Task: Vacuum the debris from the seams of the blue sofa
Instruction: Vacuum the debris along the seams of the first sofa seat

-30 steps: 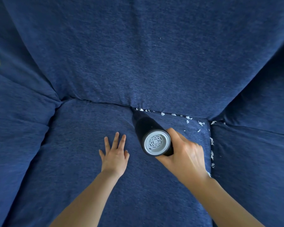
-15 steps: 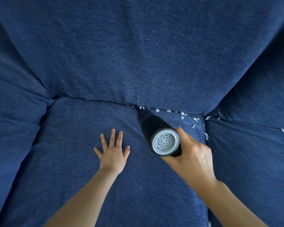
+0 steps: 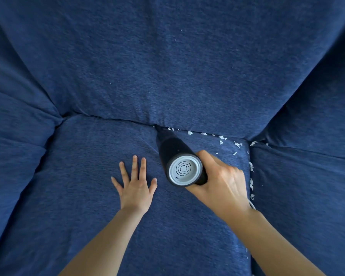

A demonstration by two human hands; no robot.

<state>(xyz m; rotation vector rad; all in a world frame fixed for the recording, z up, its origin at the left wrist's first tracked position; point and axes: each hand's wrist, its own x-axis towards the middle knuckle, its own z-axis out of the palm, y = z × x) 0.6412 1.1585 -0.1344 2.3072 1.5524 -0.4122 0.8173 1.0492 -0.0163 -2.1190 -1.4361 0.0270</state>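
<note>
Our right hand (image 3: 221, 182) grips the vacuum (image 3: 177, 162), nozzle seemingly in the sofa (image 3: 187, 76) seam by debris (image 3: 221, 138); left hand (image 3: 135, 186) rests flat

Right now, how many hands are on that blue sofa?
2. The left hand lies flat, fingers spread, on the seat cushion. The right hand grips the black handheld vacuum, whose nose points into the back seam.
</note>
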